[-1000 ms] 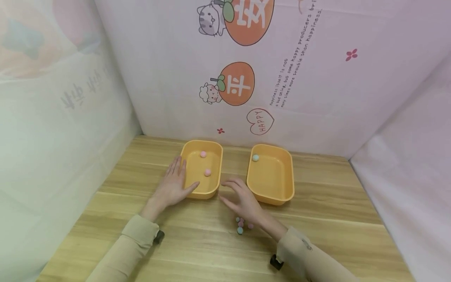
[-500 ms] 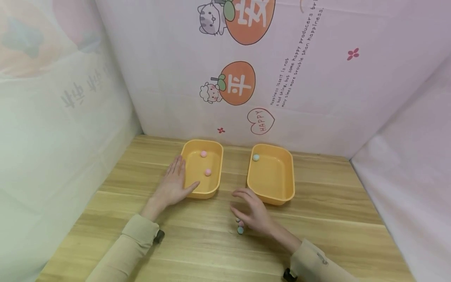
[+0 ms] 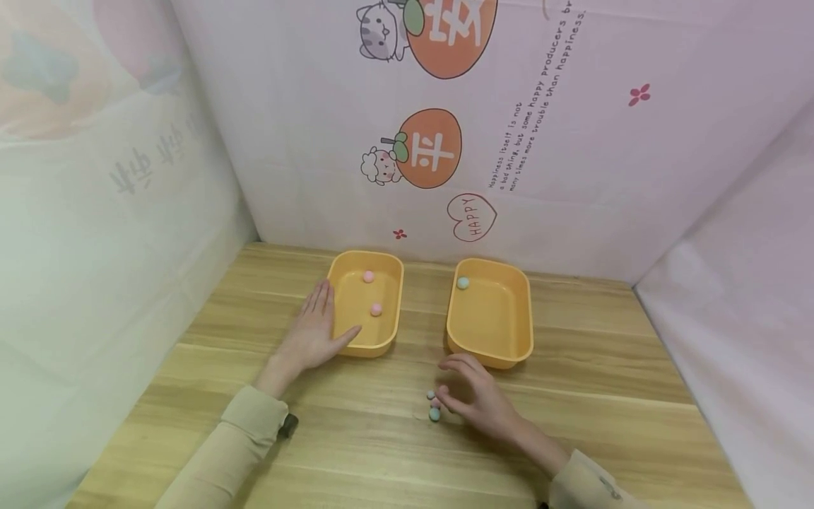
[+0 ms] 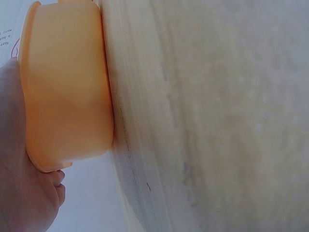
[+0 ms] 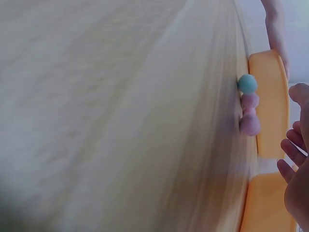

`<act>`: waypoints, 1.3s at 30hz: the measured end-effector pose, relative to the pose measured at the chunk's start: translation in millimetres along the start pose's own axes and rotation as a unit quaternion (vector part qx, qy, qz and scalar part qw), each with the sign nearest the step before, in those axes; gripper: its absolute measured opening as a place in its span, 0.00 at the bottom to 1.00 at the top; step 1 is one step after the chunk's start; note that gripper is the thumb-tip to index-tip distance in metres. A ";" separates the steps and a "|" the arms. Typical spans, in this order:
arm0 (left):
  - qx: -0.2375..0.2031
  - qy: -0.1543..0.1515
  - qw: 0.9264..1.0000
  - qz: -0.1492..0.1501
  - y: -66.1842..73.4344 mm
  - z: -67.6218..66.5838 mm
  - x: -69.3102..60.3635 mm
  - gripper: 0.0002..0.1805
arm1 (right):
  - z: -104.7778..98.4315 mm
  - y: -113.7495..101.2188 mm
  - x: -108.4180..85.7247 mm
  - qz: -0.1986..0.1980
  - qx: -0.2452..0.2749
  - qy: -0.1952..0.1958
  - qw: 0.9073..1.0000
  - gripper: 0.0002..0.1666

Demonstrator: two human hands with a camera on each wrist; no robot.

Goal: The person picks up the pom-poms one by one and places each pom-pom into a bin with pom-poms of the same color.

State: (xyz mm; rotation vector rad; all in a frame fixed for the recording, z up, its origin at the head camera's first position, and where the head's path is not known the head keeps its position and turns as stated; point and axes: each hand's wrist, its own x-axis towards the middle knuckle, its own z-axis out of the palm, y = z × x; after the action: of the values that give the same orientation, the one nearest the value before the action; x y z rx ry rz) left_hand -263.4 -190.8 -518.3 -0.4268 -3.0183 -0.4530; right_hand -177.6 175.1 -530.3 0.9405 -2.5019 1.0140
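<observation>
My left hand (image 3: pixel 310 336) rests on the left side of a yellow tray (image 3: pixel 352 300), with straight fingers along the rim and the thumb spread over the near edge. Two pink balls (image 3: pixel 376 309) lie inside that tray. My right hand (image 3: pixel 480 401) hovers above the table, its fingers loosely curved and holding nothing. Beside its thumb is a small cluster of pink and teal balls, a teal ball (image 3: pixel 434 414) nearest me. In the right wrist view the teal ball (image 5: pixel 247 83) and pink balls (image 5: pixel 249 124) sit in a row, below and apart from the fingers.
A second yellow tray (image 3: pixel 490 314) stands to the right, with one light-blue ball (image 3: pixel 463 283) in its far left corner. White printed cloth (image 3: pixel 305 141) hangs behind the wooden table (image 3: pixel 356 445) and along both sides.
My right hand has moved right and back toward me, from between the trays to beside the loose balls. My left hand has stayed on the left tray.
</observation>
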 end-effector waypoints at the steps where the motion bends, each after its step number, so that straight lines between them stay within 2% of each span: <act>1: 0.000 0.000 1.000 -0.001 -0.2 0.2 0.3 0.63 | -0.8 0.8 -2.0 0.002 -0.002 -0.002 1.000 0.25; 8: 0.001 0.004 1.000 0.001 -1.2 -1.1 2.3 0.63 | -6.0 8.8 -12.3 0.013 0.005 -0.009 1.000 0.29; 12: 0.002 0.006 1.000 0.004 -0.9 -3.9 3.7 0.63 | -7.1 13.4 -15.0 0.006 0.000 -0.008 1.000 0.29; 26: 0.004 0.001 1.000 0.003 1.1 -5.8 2.6 0.62 | -3.1 16.8 -24.6 -0.019 0.004 -0.022 1.000 0.19; 32: 0.004 -0.003 1.000 0.001 -0.6 -2.1 1.8 0.62 | -0.8 18.0 -28.6 -0.033 0.002 -0.033 0.999 0.20; 39: 0.002 -0.003 1.000 0.002 -1.2 0.7 0.4 0.62 | -0.7 19.2 -31.4 -0.021 0.009 -0.055 0.998 0.19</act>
State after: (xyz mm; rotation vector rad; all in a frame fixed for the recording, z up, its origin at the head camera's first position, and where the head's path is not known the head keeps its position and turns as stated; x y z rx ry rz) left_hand -264.1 -191.6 -519.3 -0.4336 -3.0233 -0.4465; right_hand -166.8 200.6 -554.6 1.0762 -2.5534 1.0002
